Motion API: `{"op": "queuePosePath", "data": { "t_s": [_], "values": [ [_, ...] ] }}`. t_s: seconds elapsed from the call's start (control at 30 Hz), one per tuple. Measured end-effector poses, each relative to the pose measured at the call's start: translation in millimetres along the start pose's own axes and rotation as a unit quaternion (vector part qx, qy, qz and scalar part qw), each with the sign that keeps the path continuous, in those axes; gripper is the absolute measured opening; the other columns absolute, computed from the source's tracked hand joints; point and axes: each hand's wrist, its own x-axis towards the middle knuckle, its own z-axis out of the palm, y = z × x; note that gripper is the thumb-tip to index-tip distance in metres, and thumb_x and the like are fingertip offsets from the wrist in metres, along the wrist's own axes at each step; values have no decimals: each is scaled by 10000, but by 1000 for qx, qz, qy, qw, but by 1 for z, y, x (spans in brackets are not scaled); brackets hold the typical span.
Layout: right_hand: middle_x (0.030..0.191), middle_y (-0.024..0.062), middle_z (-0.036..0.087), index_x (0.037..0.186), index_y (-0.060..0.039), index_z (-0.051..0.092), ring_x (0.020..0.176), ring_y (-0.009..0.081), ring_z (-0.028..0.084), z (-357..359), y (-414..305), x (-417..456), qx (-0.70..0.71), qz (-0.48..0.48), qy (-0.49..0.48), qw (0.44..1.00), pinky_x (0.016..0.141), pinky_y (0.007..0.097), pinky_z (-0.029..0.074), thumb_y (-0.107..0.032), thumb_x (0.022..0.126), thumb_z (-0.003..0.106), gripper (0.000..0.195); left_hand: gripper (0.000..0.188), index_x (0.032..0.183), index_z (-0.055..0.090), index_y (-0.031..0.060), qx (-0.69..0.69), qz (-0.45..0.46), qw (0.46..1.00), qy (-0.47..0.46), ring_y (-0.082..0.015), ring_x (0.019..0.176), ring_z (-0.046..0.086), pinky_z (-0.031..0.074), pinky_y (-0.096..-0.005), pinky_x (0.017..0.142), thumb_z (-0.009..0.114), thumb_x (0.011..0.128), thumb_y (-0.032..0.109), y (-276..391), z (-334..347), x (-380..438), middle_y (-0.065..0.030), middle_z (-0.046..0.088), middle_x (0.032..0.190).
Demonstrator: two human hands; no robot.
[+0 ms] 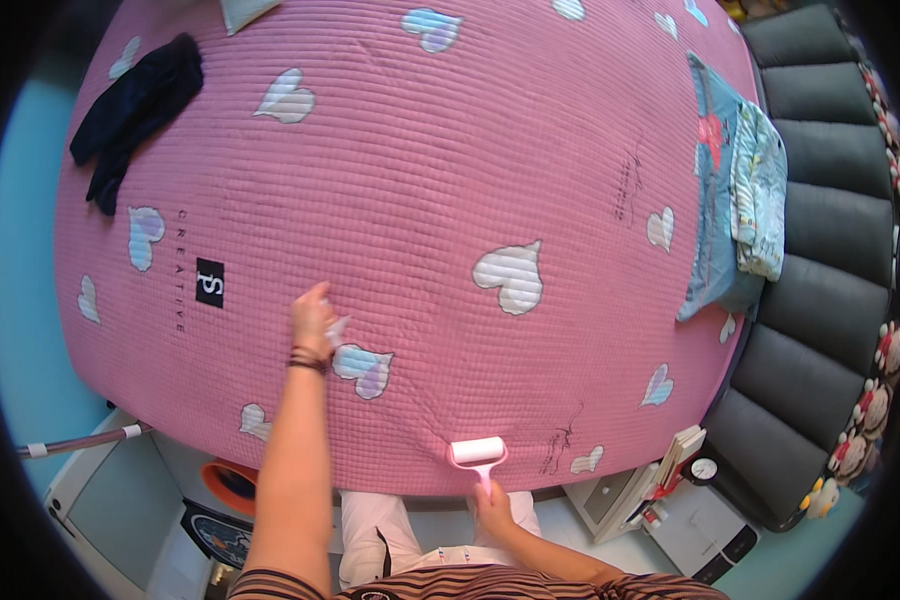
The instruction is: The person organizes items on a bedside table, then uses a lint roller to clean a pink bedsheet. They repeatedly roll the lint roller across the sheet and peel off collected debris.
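My right hand (494, 512) grips the pink handle of a lint roller (478, 450) at the near edge of the bed. Its white roll rests on or just over a pink quilted bedspread (420, 195) printed with hearts and lettering. Creases run through the cloth up and left from the roll. My left hand (313, 322) is stretched out over the bedspread, beside a blue and purple heart. From its curled fingers sticks a crumpled, thin whitish sheet (337, 330), slightly blurred; whether it is used lint paper or tissue I cannot tell.
Dark clothing (139, 112) lies at the far left. On the right, folded patterned fabric (757, 191) rests on a blue pillow (712, 247), before a padded dark headboard (832, 217) lined with plush toys. A bedside cabinet (607, 499) stands near right, an orange-rimmed round object (229, 484) near left.
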Motion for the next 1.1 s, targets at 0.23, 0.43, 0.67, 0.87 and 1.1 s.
{"op": "queuePosePath", "data": {
  "t_s": [0.23, 0.43, 0.67, 0.87, 1.1],
  "values": [
    [548, -61, 369, 849, -97, 493, 408, 43, 342, -32, -393, 199, 170, -279, 32, 945, 354, 221, 279, -359, 994, 332, 340, 385, 525, 351, 162, -43, 8, 987, 156, -102, 350, 256, 182, -288, 344, 601, 802, 255, 17, -133, 27, 28, 289, 452],
    [532, 90, 462, 800, -68, 455, 344, 189, 405, -33, -620, 378, 233, -153, 22, 960, 316, 338, 326, -410, 964, 336, 398, 345, 547, 386, 157, -53, -22, 996, 68, -111, 349, 254, 193, -292, 357, 584, 808, 265, 18, -129, 49, 20, 298, 444],
    [1139, 134, 522, 1258, 48, 420, 1047, 209, 491, 132, -209, 123, 56, -309, 0, 949, 900, 329, 394, -189, 988, 356, 366, 359, 547, 371, 176, -67, -70, 994, 57, -112, 346, 238, 188, -284, 356, 573, 821, 291, 19, -139, 46, 23, 295, 431],
    [617, -30, 441, 853, -79, 500, 531, 61, 425, 90, -75, -16, 33, 4, -96, 995, 456, 249, 372, -199, 948, 477, 155, 299, 593, 403, 178, -64, -35, 995, 62, -99, 361, 257, 267, -262, 365, 593, 794, 292, 7, -142, 59, 43, 306, 476],
    [681, 25, 444, 791, -30, 474, 610, 133, 410, 29, -365, 211, -13, -259, 25, 966, 548, 304, 376, -357, 987, 365, 396, 256, 616, 434, 157, -72, -60, 995, 23, -97, 376, 269, 207, -282, 372, 605, 777, 261, 20, -139, 63, 40, 300, 491]
  ]
}}
